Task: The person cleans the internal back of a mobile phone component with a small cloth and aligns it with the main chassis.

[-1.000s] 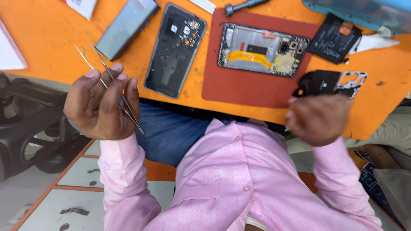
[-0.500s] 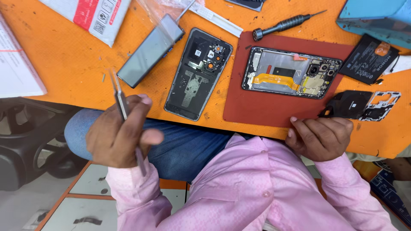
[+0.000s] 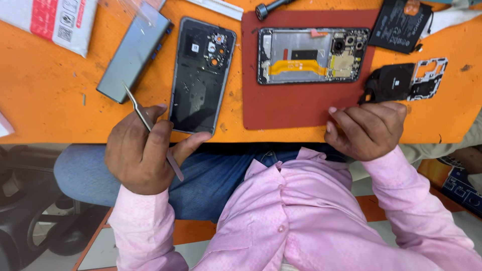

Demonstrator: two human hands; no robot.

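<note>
Gripping tweezers (image 3: 150, 131), left hand (image 3: 143, 155) hovers near the back cover (image 3: 201, 75); a slip could scratch it. Right hand (image 3: 366, 129) rests curled on the mat (image 3: 281, 108), holding nothing visible.

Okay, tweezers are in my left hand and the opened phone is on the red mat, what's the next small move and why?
Probably bring the tweezers across toward the opened phone. The left hand holds them at the table edge beside the black back cover, tips pointing away from the mat. The right hand rests at the mat's near edge, seemingly empty, placed to steady the phone.
</note>
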